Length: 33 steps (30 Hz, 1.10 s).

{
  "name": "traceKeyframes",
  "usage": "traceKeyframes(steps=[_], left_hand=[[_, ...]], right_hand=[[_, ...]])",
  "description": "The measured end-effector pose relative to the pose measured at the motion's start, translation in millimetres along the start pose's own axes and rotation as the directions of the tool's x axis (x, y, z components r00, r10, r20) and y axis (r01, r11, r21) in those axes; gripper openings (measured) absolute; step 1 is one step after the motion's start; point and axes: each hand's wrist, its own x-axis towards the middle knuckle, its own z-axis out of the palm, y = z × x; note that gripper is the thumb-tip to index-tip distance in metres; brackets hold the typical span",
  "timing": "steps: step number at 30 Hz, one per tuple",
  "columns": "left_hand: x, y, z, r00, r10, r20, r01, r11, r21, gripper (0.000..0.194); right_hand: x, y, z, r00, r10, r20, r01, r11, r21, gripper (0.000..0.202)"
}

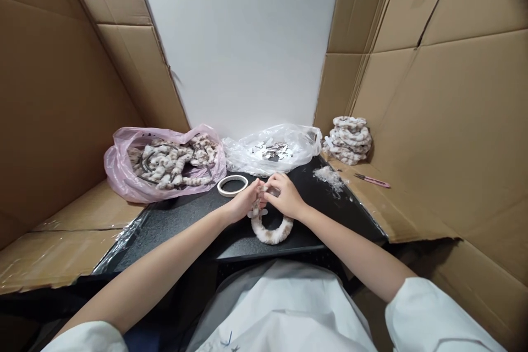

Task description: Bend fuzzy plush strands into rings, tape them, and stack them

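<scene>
A fluffy cream ring with brown patches (271, 235) hangs or rests at the front edge of the black table, its upper part between my hands. My left hand (246, 201) is closed on the ring's upper left side. From the right, my right hand (284, 196) pinches at the top of the same ring, thumb and fingers close to the left fingertips. A small white tag (259, 212) sticks out on both sides of the ring just below my left fingers. What lies between the fingertips is too small to make out.
Behind stand a pink bag (124, 170) of fluffy pieces and a clear bag (237, 157) of small white tags. A tape roll (232, 194) lies left of my hands. Fluff (330, 177), pink snips (372, 180) and stacked fluffy rings (350, 140) are right. Cardboard walls flank the table (177, 231).
</scene>
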Motion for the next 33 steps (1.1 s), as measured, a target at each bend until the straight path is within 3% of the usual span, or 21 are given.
traceKeyframes(steps=[4,8,13,20,23,26,28,30,33], left_hand=[[-0.1,8.5,5.0,0.999,-0.014,0.032,0.016,0.997,-0.074,0.018],[3.2,8.4,0.8,1.0,-0.022,0.012,0.022,0.999,-0.024,0.015],[5.2,-2.7,-8.4,0.995,0.081,0.055,-0.082,0.996,0.028,0.022],[1.7,-8.8,-11.2,0.991,0.083,0.105,-0.089,0.995,0.048,0.03],[4.5,-10.4,-12.7,0.993,0.066,0.093,-0.072,0.996,0.054,0.033],[8.6,-12.8,-13.9,0.996,0.066,0.064,-0.071,0.995,0.074,0.029],[10.3,-13.8,-13.7,0.996,0.076,0.041,-0.079,0.994,0.072,0.026],[10.3,-13.0,-12.6,0.997,0.073,0.034,-0.074,0.996,0.057,0.026],[7.1,-8.4,-10.2,0.997,0.023,0.079,-0.026,0.999,0.035,0.026]], right_hand=[[3.5,5.1,4.1,0.996,0.047,-0.077,-0.035,0.988,0.148,0.01],[4.6,14.8,6.8,0.988,0.128,-0.089,-0.096,0.95,0.299,0.01],[3.7,22.7,5.5,0.973,0.205,-0.103,-0.167,0.942,0.293,0.008],[2.2,25.6,7.1,0.967,0.244,0.073,-0.253,0.892,0.375,0.009],[1.9,24.8,6.8,0.978,0.207,0.023,-0.205,0.933,0.295,0.008],[1.3,20.3,3.7,0.995,0.069,-0.075,-0.061,0.993,0.105,0.004],[0.7,17.1,1.9,0.996,-0.024,-0.08,0.028,0.999,0.047,0.006],[-0.1,16.3,1.6,0.995,-0.055,-0.083,0.061,0.996,0.066,0.008],[-0.4,23.4,4.6,0.992,0.016,-0.127,0.006,0.985,0.172,0.016]])
